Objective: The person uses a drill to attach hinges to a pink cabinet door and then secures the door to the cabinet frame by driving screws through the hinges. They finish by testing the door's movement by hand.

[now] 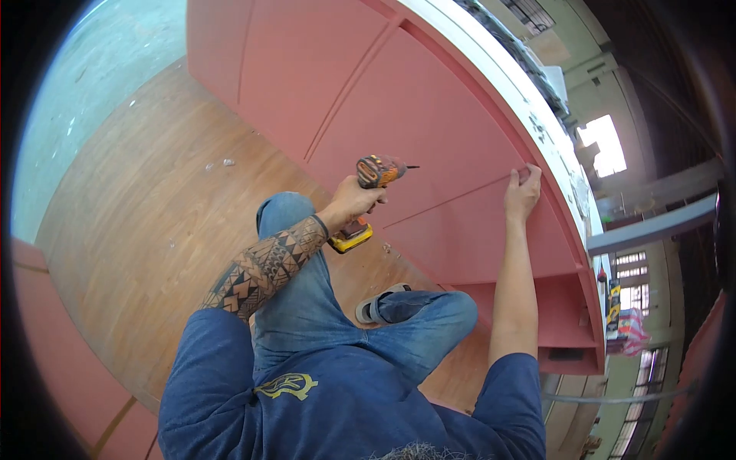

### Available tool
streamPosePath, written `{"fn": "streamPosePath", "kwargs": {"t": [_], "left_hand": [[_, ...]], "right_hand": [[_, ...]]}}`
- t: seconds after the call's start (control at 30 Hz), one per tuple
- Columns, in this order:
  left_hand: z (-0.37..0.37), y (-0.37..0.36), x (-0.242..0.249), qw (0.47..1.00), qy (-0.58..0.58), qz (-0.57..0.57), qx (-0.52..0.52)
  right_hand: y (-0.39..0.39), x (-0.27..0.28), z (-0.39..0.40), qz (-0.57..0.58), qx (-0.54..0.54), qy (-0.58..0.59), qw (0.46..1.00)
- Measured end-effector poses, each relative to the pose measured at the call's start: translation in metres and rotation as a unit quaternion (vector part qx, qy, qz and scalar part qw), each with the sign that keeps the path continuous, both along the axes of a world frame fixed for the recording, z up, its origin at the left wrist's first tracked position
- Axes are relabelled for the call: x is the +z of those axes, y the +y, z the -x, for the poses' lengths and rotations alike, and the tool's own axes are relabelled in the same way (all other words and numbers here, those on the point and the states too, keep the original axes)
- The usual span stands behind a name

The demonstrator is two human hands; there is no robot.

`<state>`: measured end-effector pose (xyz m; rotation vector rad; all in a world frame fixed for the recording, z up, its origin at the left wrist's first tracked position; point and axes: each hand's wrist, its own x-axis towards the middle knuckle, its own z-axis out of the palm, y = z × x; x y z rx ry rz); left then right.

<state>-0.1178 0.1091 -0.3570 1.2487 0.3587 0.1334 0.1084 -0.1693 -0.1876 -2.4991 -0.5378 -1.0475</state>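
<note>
My left hand [356, 201] is wrapped around the grip of a cordless drill [379, 170] with a yellow-and-black battery at its base. Its thin bit points right, toward the pink cabinet front [429, 130], and appears clear of the surface. My right hand [524, 195] is raised to the cabinet's upper edge, beneath the white top. Its fingers are bent, with thumb and fingertips close together at the pink rim; whatever lies between them is too small to make out. Grooves divide the pink front into panels.
An open pink compartment [563, 310] is at the cabinet's right end. The white top [537, 115] carries various items. I sit on a wooden board [153, 176] with small scraps on it. Another pink piece [61, 345] stands at left, and a grey bar [652, 222] juts in at right.
</note>
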Motion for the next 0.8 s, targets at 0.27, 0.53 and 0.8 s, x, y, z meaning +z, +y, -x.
{"fn": "streamPosePath", "kwargs": {"t": [0.27,0.53,0.8], "left_hand": [[0.007,-0.001,0.011,0.997,-0.008,0.074,0.003],[0.008,0.001,0.013,0.997,-0.016,0.074,0.012],[0.008,0.0,0.011,0.995,-0.028,0.092,0.028]], "right_hand": [[-0.022,-0.003,0.02,-0.01,0.003,0.011,1.0],[-0.022,0.012,0.043,-0.024,0.024,0.02,0.999],[-0.04,0.02,0.11,-0.057,0.03,0.071,0.995]]}}
